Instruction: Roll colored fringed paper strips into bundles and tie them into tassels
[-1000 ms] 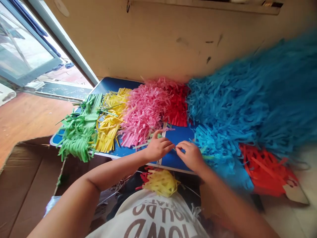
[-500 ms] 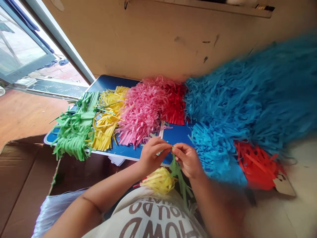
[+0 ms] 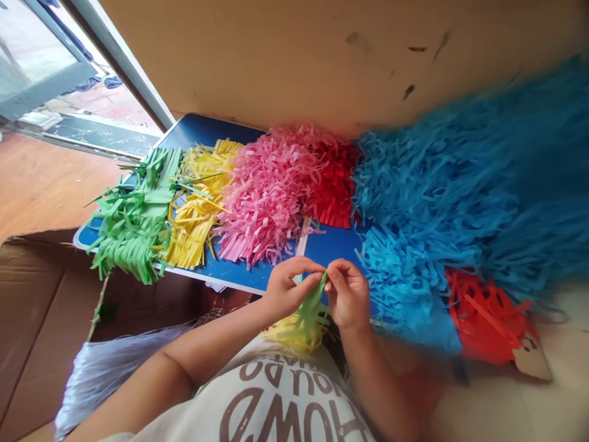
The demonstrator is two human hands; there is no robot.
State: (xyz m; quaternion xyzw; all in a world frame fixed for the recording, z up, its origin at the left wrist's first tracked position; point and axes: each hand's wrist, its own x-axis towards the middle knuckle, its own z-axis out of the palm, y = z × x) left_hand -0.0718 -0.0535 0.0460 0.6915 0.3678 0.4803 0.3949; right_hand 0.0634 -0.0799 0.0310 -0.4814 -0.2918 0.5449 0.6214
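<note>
My left hand (image 3: 289,285) pinches the top of a green tissue-paper tassel (image 3: 311,310), thumb against forefinger. Close against it, my right hand (image 3: 348,294) is closed with its fingertips on the same top end. The green strips hang down between the two hands, in front of my shirt. Behind them, a yellow tassel (image 3: 288,331) lies near my lap, partly covered by the green strips. Whatever fine thread or twist sits between the fingertips is too small to make out.
On the blue table (image 3: 331,245) lie fringed paper piles: green (image 3: 133,239), yellow (image 3: 193,227), pink (image 3: 271,190), red (image 3: 338,190) and large blue (image 3: 427,202). An orange-red bundle (image 3: 483,319) lies at right. Left are a cardboard box (image 3: 37,294) and white strings (image 3: 105,374).
The green tassel has swung from under my right hand to hang below my left fingers. Both hands stay together at its top. The head view has shifted slightly.
</note>
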